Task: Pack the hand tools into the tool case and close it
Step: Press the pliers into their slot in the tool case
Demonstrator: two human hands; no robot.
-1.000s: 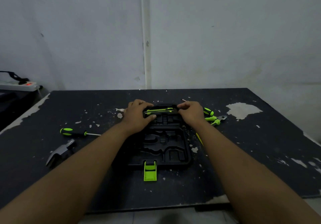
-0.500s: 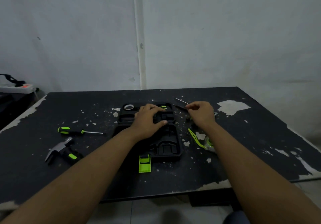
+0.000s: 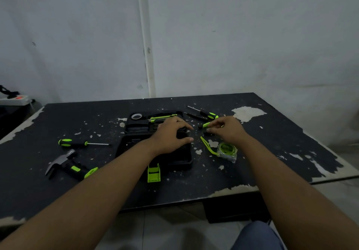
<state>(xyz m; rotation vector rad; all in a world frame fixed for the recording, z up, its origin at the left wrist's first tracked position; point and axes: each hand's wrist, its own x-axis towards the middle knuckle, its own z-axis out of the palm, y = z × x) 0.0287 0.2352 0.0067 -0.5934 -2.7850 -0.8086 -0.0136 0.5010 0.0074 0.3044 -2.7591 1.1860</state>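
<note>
Two hands are at work, so I start with them. My right hand (image 3: 227,130) pinches a small green tool (image 3: 206,125) between thumb and fingers, just beside the right edge of the tool case (image 3: 174,160). I cannot tell what kind of tool it is. My left hand (image 3: 171,134) rests on the case with loose, spread fingers and holds nothing. I think it steadies the case.

The case lies open in the middle of the counter (image 3: 272,152), with its green latch (image 3: 154,173) toward me. A tape roll (image 3: 136,116) and a green knife-like tool (image 3: 163,117) sit in the far half.

I judge that the packing is partly done. Next I must bring the small tool over the case, find the slot that fits its shape and push it in. My left hand covers some slots, so it may have to shift.

More tools wait. Two screwdrivers (image 3: 209,116) lie just past my right hand. A tape measure (image 3: 226,149) sits near the case, and its strap could catch my wrist. A long screwdriver (image 3: 77,143) and a hammer (image 3: 64,162) lie well apart on the left. A power strip (image 3: 17,99) sits off the counter.
</note>
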